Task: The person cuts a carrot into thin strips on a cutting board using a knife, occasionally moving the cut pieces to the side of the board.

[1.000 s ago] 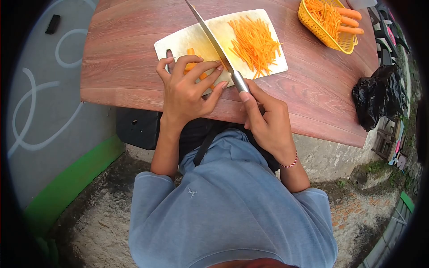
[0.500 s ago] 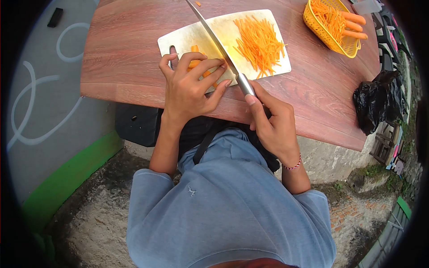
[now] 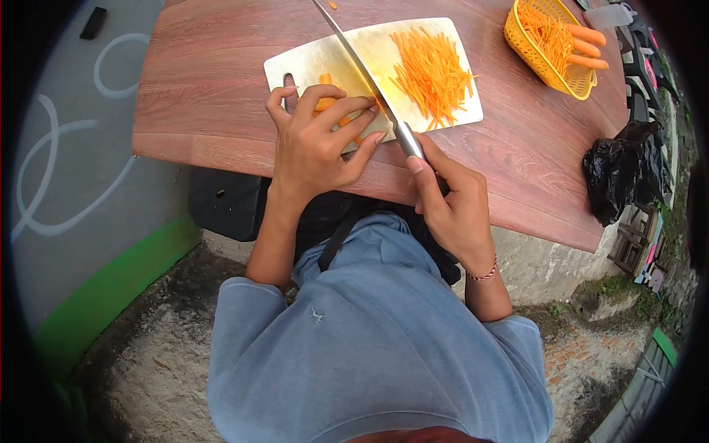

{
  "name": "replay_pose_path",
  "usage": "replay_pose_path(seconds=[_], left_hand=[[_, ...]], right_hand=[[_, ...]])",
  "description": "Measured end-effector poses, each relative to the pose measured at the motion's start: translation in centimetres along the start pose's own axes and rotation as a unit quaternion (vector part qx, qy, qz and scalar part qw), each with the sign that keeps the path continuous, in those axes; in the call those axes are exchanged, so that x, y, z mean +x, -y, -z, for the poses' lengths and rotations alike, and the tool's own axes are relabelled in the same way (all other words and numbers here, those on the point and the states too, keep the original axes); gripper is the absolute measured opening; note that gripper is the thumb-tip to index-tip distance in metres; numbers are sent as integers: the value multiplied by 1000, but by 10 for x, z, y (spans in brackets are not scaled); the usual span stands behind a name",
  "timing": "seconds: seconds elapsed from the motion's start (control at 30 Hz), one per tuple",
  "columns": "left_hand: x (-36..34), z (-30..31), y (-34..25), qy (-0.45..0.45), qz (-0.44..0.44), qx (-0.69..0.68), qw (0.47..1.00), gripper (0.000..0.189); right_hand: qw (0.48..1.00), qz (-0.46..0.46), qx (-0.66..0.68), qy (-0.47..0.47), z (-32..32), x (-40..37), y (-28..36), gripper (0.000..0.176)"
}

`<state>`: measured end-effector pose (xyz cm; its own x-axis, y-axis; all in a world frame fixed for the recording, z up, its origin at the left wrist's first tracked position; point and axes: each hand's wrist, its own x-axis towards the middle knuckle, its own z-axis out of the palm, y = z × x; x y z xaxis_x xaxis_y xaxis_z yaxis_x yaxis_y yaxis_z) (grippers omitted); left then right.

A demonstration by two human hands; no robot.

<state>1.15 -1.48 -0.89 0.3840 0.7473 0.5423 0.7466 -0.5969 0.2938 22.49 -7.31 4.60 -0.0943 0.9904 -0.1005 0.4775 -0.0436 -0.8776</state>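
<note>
My right hand is wrapped around the handle of a kitchen knife, whose long blade slants across the white cutting board. Close against the blade, the fingertips of my left hand press a thin piece of carrot onto the board; the fingers partly cover it. Under and beside that hand lie larger carrot pieces, also partly hidden. On the board's right side, past the blade, rests a pile of carrot strips.
A yellow basket at the table's far right holds carrot strips and several whole carrots. A black plastic bag hangs at the right edge of the wooden table. A clear plastic container stands behind the basket.
The view has shifted very slightly. Both hands, the knife and the carrot pieces keep nearly the same places on the board.
</note>
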Motion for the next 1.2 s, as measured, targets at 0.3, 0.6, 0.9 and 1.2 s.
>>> replay_pose_path(seconds=[0.3, 0.6, 0.9, 1.2], left_hand=[[0, -1, 0, -1, -1, -2, 1000, 23], [-1, -2, 1, -3, -1, 0, 1000, 24], [0, -2, 0, -2, -7, 15, 1000, 23], [1, 3, -1, 3, -1, 18, 1000, 25]], right_hand=[[991, 100, -79, -42, -10, 0, 0, 32], [997, 53, -54, -22, -9, 22, 6, 33], [999, -41, -2, -24, 16, -2, -5, 35], [999, 14, 46, -5, 10, 1, -1, 33]])
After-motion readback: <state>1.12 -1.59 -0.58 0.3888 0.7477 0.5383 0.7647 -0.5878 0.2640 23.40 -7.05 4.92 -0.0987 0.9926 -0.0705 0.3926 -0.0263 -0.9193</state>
